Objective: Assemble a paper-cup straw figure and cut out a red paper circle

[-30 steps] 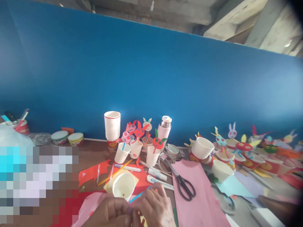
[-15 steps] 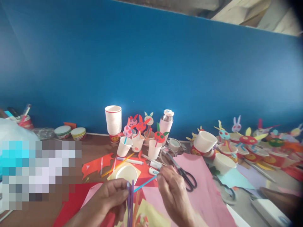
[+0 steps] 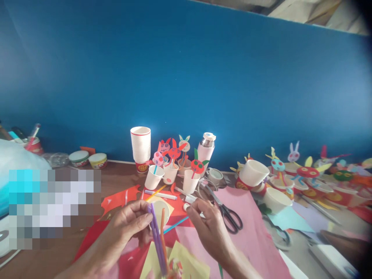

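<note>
My left hand point(image 3: 135, 223) is closed, pinching purple straws point(image 3: 157, 242) near their top ends. The straws lean to the left. Just beside them stands an orange straw point(image 3: 163, 232). Below lies yellow paper point(image 3: 188, 257) with a small orange-and-white piece point(image 3: 175, 265), partly cut off by the frame edge. My right hand point(image 3: 210, 224) hovers over the pink sheet with curled fingers; what they hold, if anything, is hidden. A blue straw point(image 3: 176, 224) lies between the two hands. Behind my left fingertips sits a white paper cup point(image 3: 162, 212).
Black-handled scissors point(image 3: 229, 219) lie right of my right hand on pink sheet point(image 3: 247, 217). Cups with paper animal heads point(image 3: 197, 166) stand ahead, beside a stack of cups point(image 3: 141, 145) and a bottle point(image 3: 206, 151). More decorated cups point(image 3: 281, 182) crowd the right.
My left hand has risen slightly and moved left, tilting the tops of the purple straws leftward. My right hand has shifted slightly, its fingertips now above the blue straw's end. The view has moved a little.
</note>
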Available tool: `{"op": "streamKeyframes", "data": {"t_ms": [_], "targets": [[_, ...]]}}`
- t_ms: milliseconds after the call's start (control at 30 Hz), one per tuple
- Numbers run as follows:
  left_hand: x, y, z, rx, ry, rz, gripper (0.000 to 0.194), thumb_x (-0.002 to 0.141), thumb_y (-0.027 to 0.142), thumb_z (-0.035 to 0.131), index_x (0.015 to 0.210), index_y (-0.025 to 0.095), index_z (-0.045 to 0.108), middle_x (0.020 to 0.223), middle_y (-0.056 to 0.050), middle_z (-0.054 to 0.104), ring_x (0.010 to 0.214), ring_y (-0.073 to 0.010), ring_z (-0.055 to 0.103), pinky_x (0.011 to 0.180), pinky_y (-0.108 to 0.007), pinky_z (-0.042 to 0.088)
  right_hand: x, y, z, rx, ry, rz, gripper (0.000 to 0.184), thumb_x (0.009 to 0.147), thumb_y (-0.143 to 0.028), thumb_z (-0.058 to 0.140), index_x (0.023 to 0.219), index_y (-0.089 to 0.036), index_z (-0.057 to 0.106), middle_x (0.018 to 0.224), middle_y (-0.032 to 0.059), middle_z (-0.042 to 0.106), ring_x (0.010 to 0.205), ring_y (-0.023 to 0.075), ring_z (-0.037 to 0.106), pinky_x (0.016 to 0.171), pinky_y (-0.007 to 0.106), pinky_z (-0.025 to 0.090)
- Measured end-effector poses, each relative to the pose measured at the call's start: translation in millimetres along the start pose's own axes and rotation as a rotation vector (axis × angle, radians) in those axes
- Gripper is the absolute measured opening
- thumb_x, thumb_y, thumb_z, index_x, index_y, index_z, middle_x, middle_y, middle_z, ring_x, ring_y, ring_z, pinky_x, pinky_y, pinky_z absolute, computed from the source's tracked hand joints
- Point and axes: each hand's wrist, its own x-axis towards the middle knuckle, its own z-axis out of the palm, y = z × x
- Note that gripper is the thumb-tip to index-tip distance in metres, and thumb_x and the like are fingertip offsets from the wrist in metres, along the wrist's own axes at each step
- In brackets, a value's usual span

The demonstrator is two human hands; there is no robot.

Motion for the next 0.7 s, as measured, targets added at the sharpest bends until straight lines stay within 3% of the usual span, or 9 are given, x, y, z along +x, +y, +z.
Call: {"op": "streamKeyframes", "data": {"t_ms": [133,200,267,333,500,700], "targets": [[-1,4,-0.6,-0.017,0.041,-0.019,0.019,0.08,0.033,0.063,0.078,0.016,0.055,0.055,0.004,0.059,0.047,-0.0076,0.052,0.05,-0.019,0.041,-4,2,7,0.015,-0.067,0.036,0.039,0.091,-0.031,0.041,0.054,-0.018,0.035,0.051,-0.0044,0.036,0.052,0.0104,0.036,0.051,0.024,0.025],[-1,5,-1.4,-0.034,0.053,-0.024,0.017,0.081,0.032,0.062,0.077,0.017,0.054,0.052,0.005,0.058,0.046,-0.007,0.051,0.05,-0.018,0.039,-6,0,11,0.092,-0.105,0.076,0.029,0.088,-0.027,0.045,0.061,-0.017,0.048,0.057,-0.0034,0.047,0.056,0.011,0.043,0.053,0.022,0.029],[-1,6,-2.2,-0.045,0.061,-0.027,0.018,0.081,0.031,0.063,0.076,0.017,0.054,0.052,0.006,0.058,0.046,-0.0066,0.05,0.049,-0.017,0.038,-8,-3,14,0.2,-0.158,0.129,0.015,0.086,-0.024,0.048,0.081,-0.018,0.061,0.071,-0.0012,0.058,0.065,0.0127,0.05,0.058,0.021,0.035],[-1,5,-2.2,-0.039,0.065,-0.029,0.019,0.08,0.032,0.063,0.075,0.016,0.055,0.052,0.005,0.059,0.046,-0.0067,0.051,0.049,-0.017,0.038,-10,-8,17,0.334,-0.234,0.178,0.019,0.087,-0.029,0.05,0.093,-0.019,0.065,0.078,0.0011,0.062,0.071,0.0142,0.054,0.062,0.022,0.039],[-1,5,3.8,-0.05,0.092,-0.006,0.02,0.078,0.033,0.065,0.075,0.016,0.055,0.05,0.004,0.06,0.047,-0.0081,0.054,0.046,-0.017,0.038,-17,-16,31,0.702,-0.426,0.305,0.038,0.078,-0.05,0.062,0.081,-0.012,0.065,0.065,0.0009,0.056,0.056,0.01,0.049,0.053,0.019,0.037],[-3,3,5.6,-0.086,0.059,0.001,0.02,0.078,0.032,0.065,0.079,0.016,0.051,0.062,-0.002,0.069,0.054,-0.0119,0.059,0.055,-0.023,0.046,-20,-16,45,0.912,-0.407,0.468,0.042,0.064,-0.05,0.074,0.068,-0.012,0.057,0.053,-0.0036,0.048,0.044,0.005,0.041,0.044,0.016,0.033]]}}
